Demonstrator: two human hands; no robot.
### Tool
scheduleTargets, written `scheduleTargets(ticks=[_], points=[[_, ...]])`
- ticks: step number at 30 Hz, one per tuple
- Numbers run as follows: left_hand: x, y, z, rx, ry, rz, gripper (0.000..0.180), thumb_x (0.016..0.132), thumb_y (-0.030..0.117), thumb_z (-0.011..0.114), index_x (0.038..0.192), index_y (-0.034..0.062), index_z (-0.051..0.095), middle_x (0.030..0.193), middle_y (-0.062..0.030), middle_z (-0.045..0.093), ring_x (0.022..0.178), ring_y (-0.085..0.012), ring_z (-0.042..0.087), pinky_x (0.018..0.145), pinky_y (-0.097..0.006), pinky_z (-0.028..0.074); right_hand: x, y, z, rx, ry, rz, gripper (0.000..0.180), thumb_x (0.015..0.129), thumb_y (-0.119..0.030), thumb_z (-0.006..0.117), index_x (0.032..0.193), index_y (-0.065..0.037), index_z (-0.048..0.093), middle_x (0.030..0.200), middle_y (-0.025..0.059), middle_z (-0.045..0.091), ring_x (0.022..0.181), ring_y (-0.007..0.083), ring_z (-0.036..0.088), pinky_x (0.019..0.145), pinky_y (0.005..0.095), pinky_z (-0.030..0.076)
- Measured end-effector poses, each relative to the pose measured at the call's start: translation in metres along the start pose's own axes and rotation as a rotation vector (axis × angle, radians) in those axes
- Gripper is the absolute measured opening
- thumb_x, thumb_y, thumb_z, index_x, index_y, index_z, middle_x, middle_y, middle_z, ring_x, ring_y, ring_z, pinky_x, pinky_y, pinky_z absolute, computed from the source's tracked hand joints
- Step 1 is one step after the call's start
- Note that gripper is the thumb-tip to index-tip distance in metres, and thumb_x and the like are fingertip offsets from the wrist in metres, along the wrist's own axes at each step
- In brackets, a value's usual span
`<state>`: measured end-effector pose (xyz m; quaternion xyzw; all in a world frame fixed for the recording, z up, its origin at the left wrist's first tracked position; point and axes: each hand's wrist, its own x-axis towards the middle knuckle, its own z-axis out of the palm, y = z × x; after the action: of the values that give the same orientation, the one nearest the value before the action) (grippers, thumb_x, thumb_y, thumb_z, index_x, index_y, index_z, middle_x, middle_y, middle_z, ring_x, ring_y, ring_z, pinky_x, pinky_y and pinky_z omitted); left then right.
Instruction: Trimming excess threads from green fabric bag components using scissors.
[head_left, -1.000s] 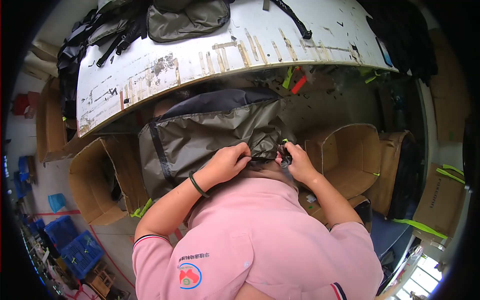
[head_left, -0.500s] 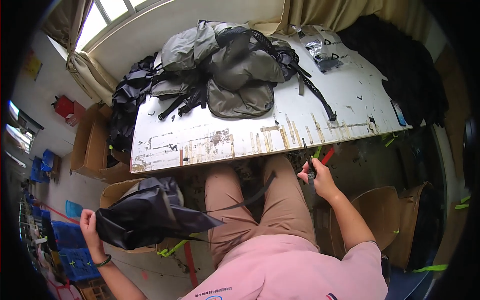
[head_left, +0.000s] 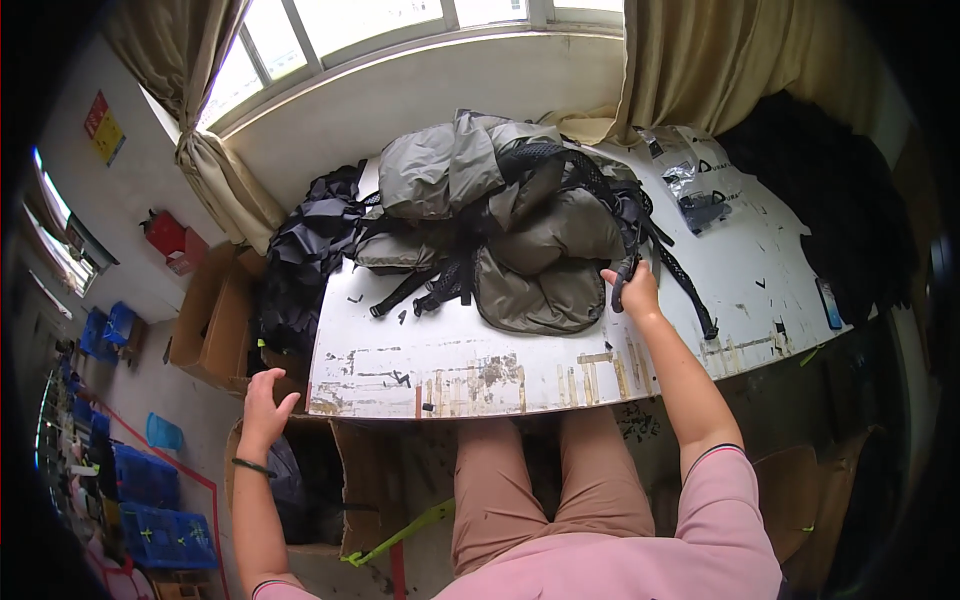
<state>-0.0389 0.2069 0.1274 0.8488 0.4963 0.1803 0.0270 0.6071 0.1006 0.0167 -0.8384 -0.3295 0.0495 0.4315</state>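
A heap of grey-green backpacks (head_left: 520,225) with black straps lies on the scuffed white table (head_left: 470,375). My right hand (head_left: 632,288) reaches over the table and is closed on a black strap (head_left: 628,258) at the heap's right side. My left hand (head_left: 262,400) hangs open, fingers spread, over a cardboard box (head_left: 345,505) on the floor at my left. A dark bag (head_left: 290,480) sits inside that box, below the hand.
Black fabric (head_left: 305,255) drapes off the table's left end. Clear plastic bags (head_left: 690,185) and a small dark flat device (head_left: 829,303) lie on the right part. More cardboard boxes (head_left: 215,320) stand to the left, blue crates (head_left: 150,500) beyond. Dark cloth (head_left: 820,190) piles at right.
My left hand has let go of the dark bag, which now sits in the box on the floor. My right hand rose from below the table edge to grip a strap.
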Motion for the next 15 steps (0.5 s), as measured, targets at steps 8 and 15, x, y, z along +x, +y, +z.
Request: scheduleTargets(ticks=[8, 15], points=[[0.257, 0.142, 0.144, 0.367, -0.062, 0.256, 0.130, 0.059, 0.041, 0.091, 0.158, 0.0254, 0.008, 0.163, -0.0150, 0.008, 0.150, -0.0343, 0.015, 0.115, -0.065, 0.016, 0.024, -0.028, 0.048, 0.051, 0.059, -0.100, 0.074, 0.067, -0.046, 0.088, 0.106, -0.002, 0.043, 0.093, 0.0180, 0.066, 0.085, 0.0402, 0.066, 0.076, 0.0470, 0.050], [0.332, 0.118, 0.209, 0.128, -0.411, 0.172, 0.139, 0.046, 0.021, 0.096, 0.157, 0.0269, 0.013, 0.162, -0.0213, 0.012, 0.137, -0.0417, 0.039, 0.105, -0.049, 0.046, 0.037, -0.018, 0.065, -0.043, -0.049, -0.384, 0.090, 0.066, -0.011, 0.080, 0.142, -0.003, 0.034, 0.108, 0.0154, 0.064, 0.095, 0.0398, 0.057, 0.085, 0.0459, 0.045]])
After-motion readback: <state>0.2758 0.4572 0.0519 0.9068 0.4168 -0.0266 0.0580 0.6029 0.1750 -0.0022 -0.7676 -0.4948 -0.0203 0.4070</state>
